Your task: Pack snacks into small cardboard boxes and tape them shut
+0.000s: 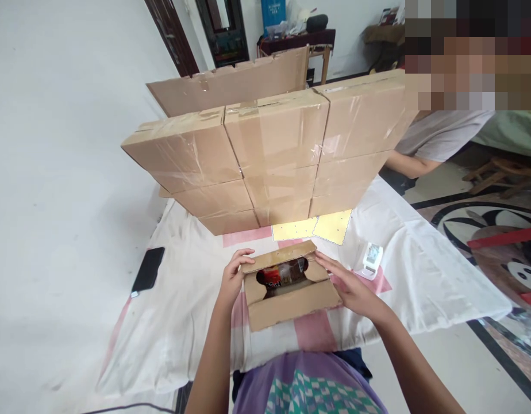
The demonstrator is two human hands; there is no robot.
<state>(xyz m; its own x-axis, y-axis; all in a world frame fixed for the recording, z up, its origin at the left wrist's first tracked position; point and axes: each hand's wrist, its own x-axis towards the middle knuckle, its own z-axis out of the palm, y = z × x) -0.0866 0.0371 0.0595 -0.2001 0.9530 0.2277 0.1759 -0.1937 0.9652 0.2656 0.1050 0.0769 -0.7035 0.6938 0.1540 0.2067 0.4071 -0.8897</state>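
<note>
Between my hands sits a small cardboard box point(293, 305) with a cut-out opening in its top. Through the opening shows something dark with red and printed patches point(287, 273); its kind I cannot make out. My left hand point(236, 275) grips the box's left side, fingertips over the far left corner. My right hand point(349, 284) lies along the right side, fingers on the far right corner and edge. Beyond the box, two yellow sheets point(332, 226) with small marks lie partly under a tall cardboard partition point(283, 161). A small white device with a screen point(372, 257) is to the right.
The partition of taped boxes stands across the cloth-covered table point(424, 253). A black phone point(149, 269) lies near the left edge. Behind the partition at right sits another person point(438, 138). A wooden stool point(502, 175) stands on the floor beyond the table.
</note>
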